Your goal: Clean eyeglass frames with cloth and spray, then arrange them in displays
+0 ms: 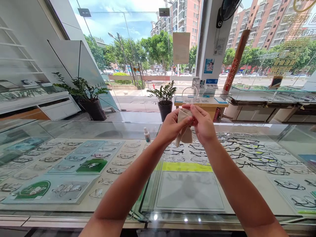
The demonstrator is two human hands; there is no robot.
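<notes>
1. In the head view, your left hand [172,124] grips a pale cloth [183,116], with the thumb laid across its front and the fingers behind, probably so that the folds stay bunched.
2. Your right hand [203,126] is closed at the cloth's right edge, fingertips pinched near your left thumb. That two-sided pinch likely keeps the cloth taut and steady between you. Whether something small is wrapped inside, you cannot tell from here; the folds and fingers cover it.
3. The cloth is up in front of you, above the glass counter [116,127], its loose ends hanging below your hands. Holding it raised with your arms stretched out seems to give both hands room over the glass.
4. A small spray bottle [147,135] stands upright on the counter, to the left of your left wrist. It looks placed within easy reach, yet it is also the thing your left forearm could most readily knock.
5. Under the glass lie rows of glasses [117,171], spread out on both sides, presumably for viewing from above. The glass top separates your hands from them, and your forearms hide part of the rows.
6. Beyond the counter, a potted plant [165,106] stands behind your left hand, and a small display table [204,105] stands behind your right. Both are well apart from your hands, so neither seems to hinder them.
</notes>
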